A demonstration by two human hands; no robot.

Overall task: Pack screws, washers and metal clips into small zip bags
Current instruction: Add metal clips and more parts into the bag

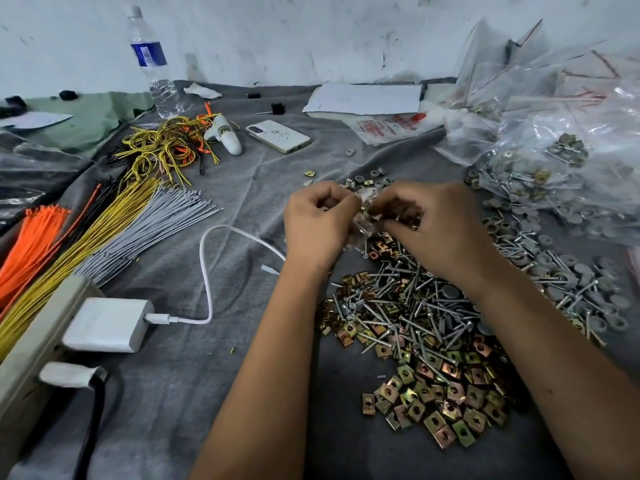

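Note:
My left hand (317,223) and my right hand (433,223) meet above the grey cloth and both pinch a small clear zip bag (365,216) held between them. Bits of metal show inside the bag, mostly hidden by my fingers. Below my hands lies a heap of silver screws (412,303) mixed with brass-coloured metal clips (440,400). Grey round washers (568,275) are scattered to the right of the heap.
Filled zip bags (561,161) pile up at the right. Bundles of orange, yellow and grey cable ties (114,230) lie at left beside a white charger (104,323) with its cable. A phone (278,136), a water bottle (154,64) and papers (365,98) sit farther back.

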